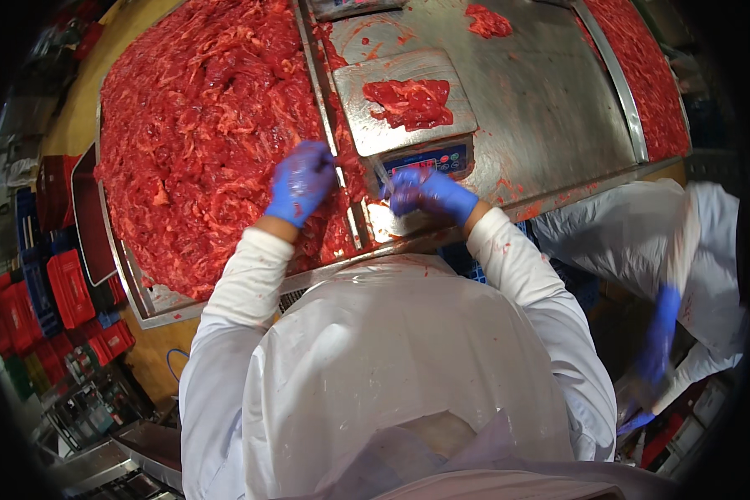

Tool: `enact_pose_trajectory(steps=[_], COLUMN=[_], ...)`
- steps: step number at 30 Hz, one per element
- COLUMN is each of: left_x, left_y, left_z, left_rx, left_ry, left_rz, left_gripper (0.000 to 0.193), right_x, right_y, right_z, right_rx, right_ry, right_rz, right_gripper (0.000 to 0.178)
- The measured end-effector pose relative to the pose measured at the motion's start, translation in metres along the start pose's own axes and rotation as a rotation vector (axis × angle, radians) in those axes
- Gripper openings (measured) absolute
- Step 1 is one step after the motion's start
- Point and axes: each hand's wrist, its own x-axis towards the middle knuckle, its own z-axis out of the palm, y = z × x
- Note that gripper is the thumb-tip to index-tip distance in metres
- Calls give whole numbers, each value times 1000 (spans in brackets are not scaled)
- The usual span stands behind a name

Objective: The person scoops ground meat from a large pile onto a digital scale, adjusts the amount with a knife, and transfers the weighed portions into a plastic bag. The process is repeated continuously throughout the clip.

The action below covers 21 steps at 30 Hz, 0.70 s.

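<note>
Wet red meat slab (410, 103), ragged-edged, lies flat on square brushed-steel scale plate (354, 92); a nudge could slide it off. Right blue-gloved hand (429, 193) overlaps blue keypad panel (453, 158); stray knuckle might press keys. Left blue-gloved hand (302, 182) curls beside steel tray rim (321, 96). Either grip's closure, contents: cannot tell.

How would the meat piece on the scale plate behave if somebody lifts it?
The meat piece would probably sag, as it lies loose and uneven on the scale plate. Its glossy, wet-looking surface suggests it may be slippery. Being flat, it likely won't roll.
</note>
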Motion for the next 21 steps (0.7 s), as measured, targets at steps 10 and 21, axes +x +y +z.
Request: enact_pose_trajectory(steps=[10,21], left_x=[-67,1], left_y=[-15,13], left_z=[32,-39], left_rx=[286,-8], left_ry=[-424,-334], left_rz=[-210,73], left_gripper=[40,11], right_x=[101,-48], right_y=[-61,6], right_z=[25,-61], right_rx=[-1198,-642], right_ry=[686,1255], right_rz=[-534,-309], right_gripper=[62,48])
